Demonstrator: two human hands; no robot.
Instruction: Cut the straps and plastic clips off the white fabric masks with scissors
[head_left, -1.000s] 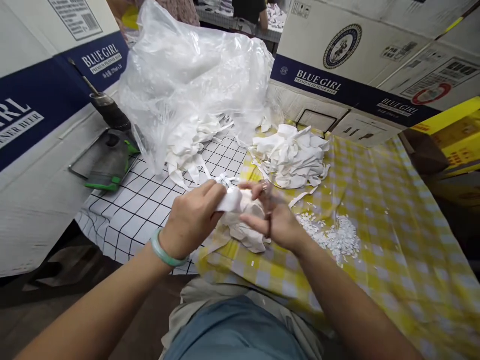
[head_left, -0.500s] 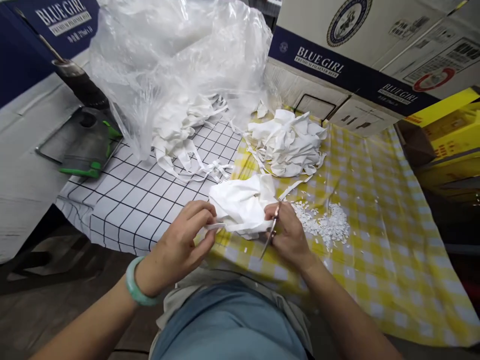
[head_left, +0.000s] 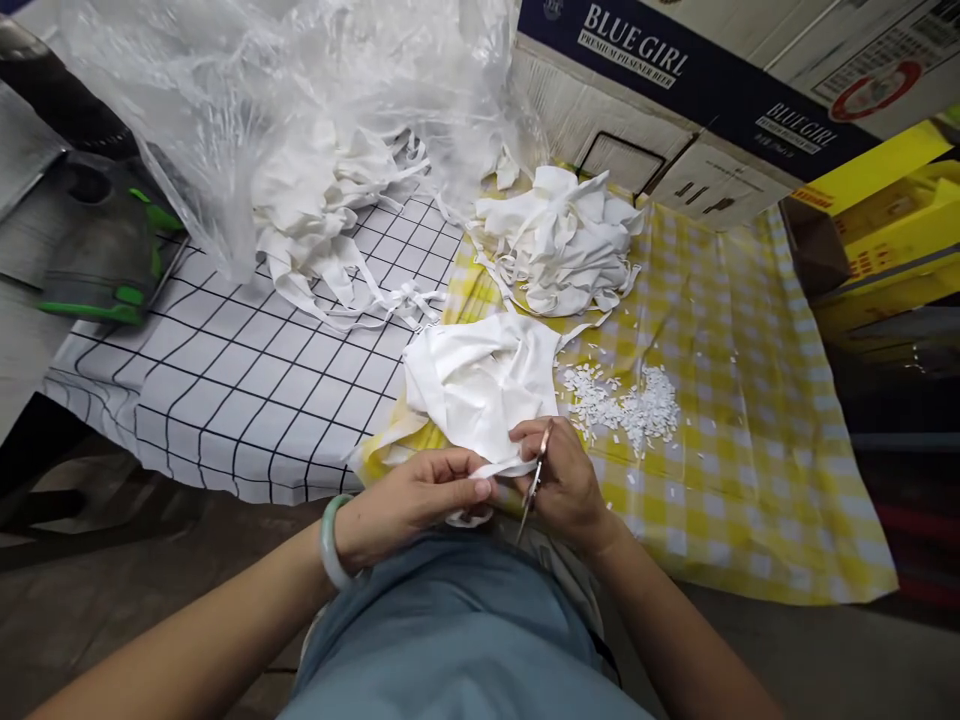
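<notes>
A white cloth piece (head_left: 480,375) with narrow straps lies creased at the front of the table. My left hand (head_left: 420,495), with a pale green bangle on its wrist, is closed, pinching a white strap (head_left: 504,467) near the table's front edge. Just to its right, my right hand (head_left: 566,485) is closed around small scissors (head_left: 535,480), whose tips point down toward me. The thumb and fingers of that hand also meet the strap's right end. Small white clippings (head_left: 637,405) lie scattered to the right of the cloth.
Behind the cloth is a heap of white strapped pieces (head_left: 559,245). More white pieces (head_left: 315,210) lie beneath a clear plastic bag (head_left: 225,90). A grey-green tool (head_left: 97,240) stands at left. Beer cartons (head_left: 622,100) line the back, with yellow boxes (head_left: 892,220) at right.
My left hand has come right and toward me, closer to my right hand, drawing the strap along. The cloth piece now lies more spread out. The view has tilted down slightly.
</notes>
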